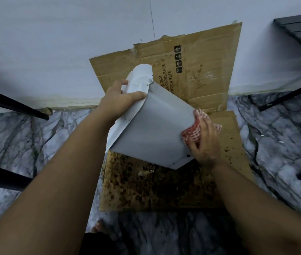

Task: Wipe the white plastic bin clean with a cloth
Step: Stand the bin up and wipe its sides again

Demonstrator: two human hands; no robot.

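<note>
While tilting above a stained brown cardboard sheet (157,184) on marbled floor (17,144), white plastic bin (153,126) being gripped at its rim by left hand (116,100), fingers curling inside. Right hand (205,140) pressing a crumpled red-and-white checked cloth (192,134) against the bin's smooth base end, fingers closing over the fabric.

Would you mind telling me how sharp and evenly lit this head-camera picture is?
Head view: dim, bluish light with no glare; the white plastic bin and checked cloth are fairly sharp; the chair legs at the left edge are smeared; wide-angle bending bows the wall base and stretches both forearms near the bottom corners.
</note>
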